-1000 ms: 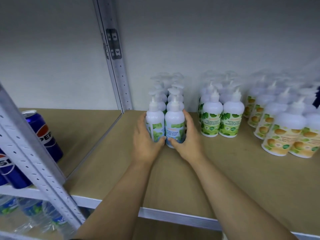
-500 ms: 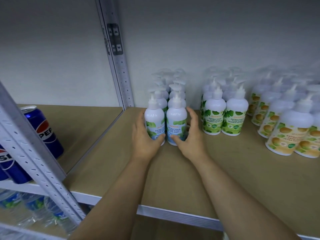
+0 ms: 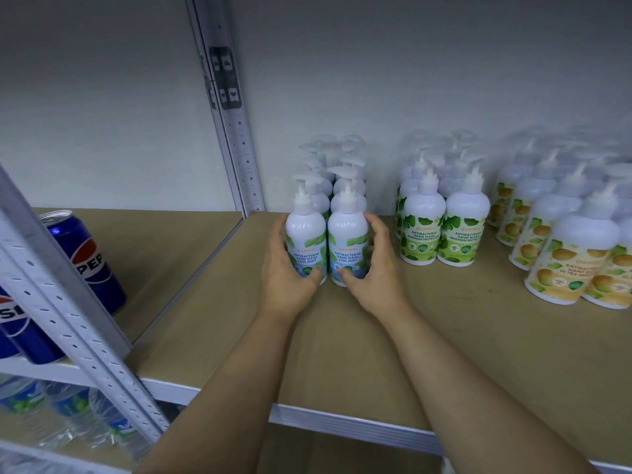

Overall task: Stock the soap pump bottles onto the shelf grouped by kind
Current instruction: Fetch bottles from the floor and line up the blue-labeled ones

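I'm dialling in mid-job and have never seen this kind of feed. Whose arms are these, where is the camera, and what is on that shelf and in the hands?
There is no machine here: the two bare arms belong to a person, and the single picture comes from a wide-angle camera worn on their head, looking forward and down.

The left hand grips one Cool Mint hand wash bottle; the right hand grips a second Cool Mint bottle beside it. Both bottles stand upright on the tan shelf board, at the front of a double row of the same kind.

To the right stand two more groups: green-leaf Maximum Protection bottles, then yellow-label bottles at the far right.

In the next bay to the left, beyond the metal upright, are Pepsi cans; water bottles lie on the shelf below.
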